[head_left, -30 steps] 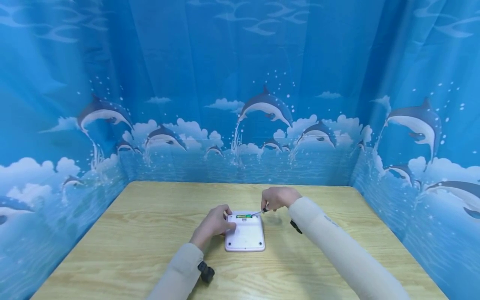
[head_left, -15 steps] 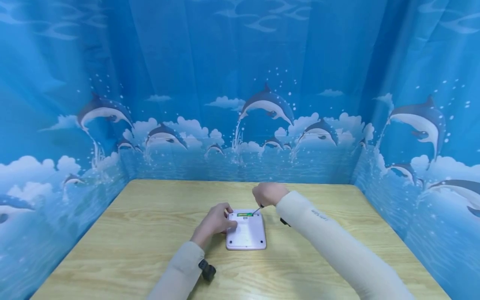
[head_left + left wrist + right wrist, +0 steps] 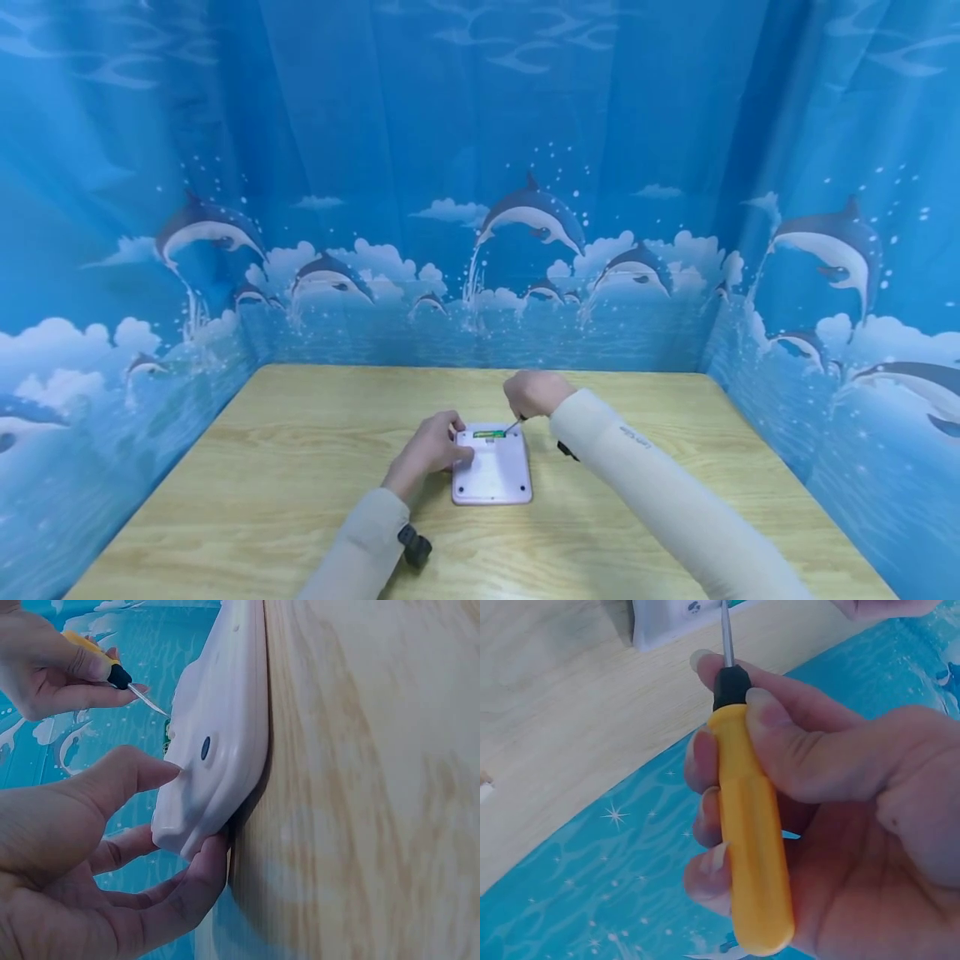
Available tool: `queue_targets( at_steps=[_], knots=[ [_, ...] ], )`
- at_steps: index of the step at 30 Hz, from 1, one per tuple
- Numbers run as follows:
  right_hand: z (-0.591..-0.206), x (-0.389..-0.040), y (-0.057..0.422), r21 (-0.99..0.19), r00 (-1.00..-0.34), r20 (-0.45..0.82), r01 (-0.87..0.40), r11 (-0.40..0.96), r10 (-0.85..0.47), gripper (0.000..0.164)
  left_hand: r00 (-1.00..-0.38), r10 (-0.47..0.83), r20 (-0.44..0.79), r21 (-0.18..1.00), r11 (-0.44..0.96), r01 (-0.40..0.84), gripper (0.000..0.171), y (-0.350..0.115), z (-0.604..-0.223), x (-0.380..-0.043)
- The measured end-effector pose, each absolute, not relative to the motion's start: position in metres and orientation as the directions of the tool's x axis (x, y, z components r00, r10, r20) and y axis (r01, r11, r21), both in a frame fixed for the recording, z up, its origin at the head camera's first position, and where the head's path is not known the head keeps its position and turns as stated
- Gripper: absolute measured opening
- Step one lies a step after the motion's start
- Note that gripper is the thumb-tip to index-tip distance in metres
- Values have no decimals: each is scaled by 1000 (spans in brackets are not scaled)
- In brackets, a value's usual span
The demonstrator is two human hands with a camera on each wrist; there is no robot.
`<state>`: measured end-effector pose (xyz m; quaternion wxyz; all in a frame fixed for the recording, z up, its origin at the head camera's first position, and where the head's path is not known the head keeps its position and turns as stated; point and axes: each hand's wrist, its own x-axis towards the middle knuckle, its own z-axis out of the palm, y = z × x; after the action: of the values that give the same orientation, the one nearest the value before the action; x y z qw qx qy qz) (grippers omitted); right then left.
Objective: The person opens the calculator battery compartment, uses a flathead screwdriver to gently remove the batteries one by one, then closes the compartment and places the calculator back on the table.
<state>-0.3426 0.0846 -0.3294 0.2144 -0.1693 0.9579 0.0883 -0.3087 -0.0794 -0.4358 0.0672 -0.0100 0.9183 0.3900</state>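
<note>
We look down at a wood-grain table [image 3: 300, 467], where a flat, pale device [image 3: 493, 471] lies, a green strip [image 3: 489, 434] showing in a slot near its far edge. We see a person's left hand [image 3: 429, 446] gripping the device's left side, thumb on top. The right hand [image 3: 536, 393] grasps a screwdriver [image 3: 754, 825] (yellow handle, black collar), its metal tip at the strip's right end; whether they touch, we cannot tell. Behind the table hangs a blue curtain [image 3: 480, 125] printed with leaping dolphins.
</note>
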Motion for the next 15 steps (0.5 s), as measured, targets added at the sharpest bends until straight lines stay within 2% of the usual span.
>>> queue_targets(
  at_steps=[4, 15],
  knots=[
    [-332, -345, 90, 63, -841, -451, -364, 929, -299, 17, -990, 17, -143, 713, 695, -92, 32, -79, -439, -310],
    [-338, -350, 109, 0, -832, -425, -395, 919, -357, 28, -989, 15, -145, 721, 687, -95, 34, -78, -437, -310]
  ],
)
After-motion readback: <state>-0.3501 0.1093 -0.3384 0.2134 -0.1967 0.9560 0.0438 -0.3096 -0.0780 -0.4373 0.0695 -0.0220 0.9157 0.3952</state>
